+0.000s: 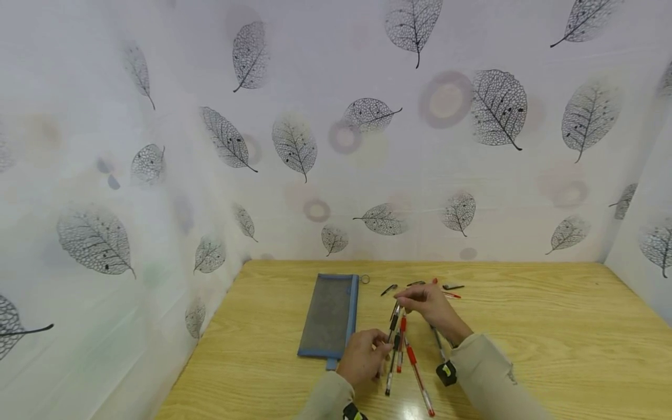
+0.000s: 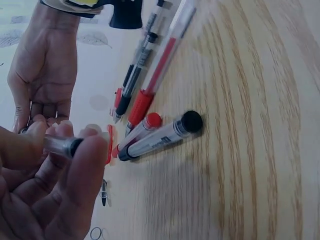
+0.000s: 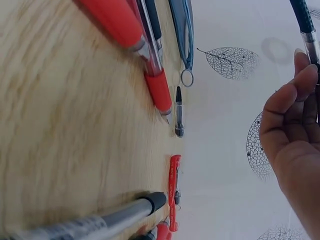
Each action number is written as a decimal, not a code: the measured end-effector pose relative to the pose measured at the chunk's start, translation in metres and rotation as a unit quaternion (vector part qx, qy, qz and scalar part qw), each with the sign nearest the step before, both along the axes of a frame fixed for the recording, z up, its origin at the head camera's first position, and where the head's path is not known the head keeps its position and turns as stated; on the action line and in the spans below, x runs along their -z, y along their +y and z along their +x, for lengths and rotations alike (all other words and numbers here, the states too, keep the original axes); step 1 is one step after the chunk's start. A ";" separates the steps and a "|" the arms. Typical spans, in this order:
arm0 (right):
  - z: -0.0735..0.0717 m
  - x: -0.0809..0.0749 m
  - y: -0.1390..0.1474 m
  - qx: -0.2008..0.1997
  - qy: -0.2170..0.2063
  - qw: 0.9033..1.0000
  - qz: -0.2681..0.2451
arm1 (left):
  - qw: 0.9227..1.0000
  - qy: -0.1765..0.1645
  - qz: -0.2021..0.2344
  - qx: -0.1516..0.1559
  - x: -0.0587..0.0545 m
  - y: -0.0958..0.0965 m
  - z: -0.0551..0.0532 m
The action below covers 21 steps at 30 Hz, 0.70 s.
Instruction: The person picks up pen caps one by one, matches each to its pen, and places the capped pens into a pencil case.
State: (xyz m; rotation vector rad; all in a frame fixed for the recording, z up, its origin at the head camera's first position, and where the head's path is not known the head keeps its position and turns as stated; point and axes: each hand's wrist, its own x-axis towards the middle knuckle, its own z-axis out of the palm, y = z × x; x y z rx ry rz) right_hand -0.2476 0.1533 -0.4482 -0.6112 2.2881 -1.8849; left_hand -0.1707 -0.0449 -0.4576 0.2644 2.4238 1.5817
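Above the table, both hands hold a clear-barrelled pen with a black grip (image 1: 394, 322). My left hand (image 1: 363, 357) pinches its lower end between thumb and fingers; in the left wrist view the clear barrel (image 2: 60, 145) shows between the fingers. My right hand (image 1: 431, 306) pinches the upper, tip end; in the right wrist view the black grip (image 3: 302, 15) rises from those fingertips. Below and beside the hands lie a red pen (image 1: 418, 376), a black pen (image 1: 391, 370) and another red pen (image 2: 142, 131). The right forearm partly covers one more pen (image 1: 438, 343).
Left of the hands lies a grey mesh pencil case (image 1: 326, 318) with blue edging and a metal ring (image 1: 365, 279) by its top corner. Loose caps are scattered behind the hands, including a black cap (image 1: 388, 289) and a red cap (image 3: 174, 172). A leaf-patterned curtain (image 1: 346, 175) borders the table's back.
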 end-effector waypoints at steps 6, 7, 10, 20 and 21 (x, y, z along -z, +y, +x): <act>0.002 0.003 -0.002 0.001 -0.021 1.000 -0.012 | 1.000 -0.024 0.019 0.007 0.001 -0.001 0.001; 0.002 0.004 -0.002 0.004 -0.022 1.000 -0.007 | 0.999 -0.025 0.020 0.008 0.001 -0.001 0.000; 0.002 0.007 -0.001 0.007 -0.027 1.000 0.007 | 0.999 -0.033 0.017 0.012 0.003 -0.001 0.000; 0.003 0.015 -0.003 0.002 -0.030 0.999 0.037 | 0.998 -0.049 0.020 0.031 0.005 -0.002 0.001; 0.002 0.014 -0.003 -0.001 -0.029 0.999 0.039 | 0.998 -0.050 0.023 0.033 0.006 -0.002 0.001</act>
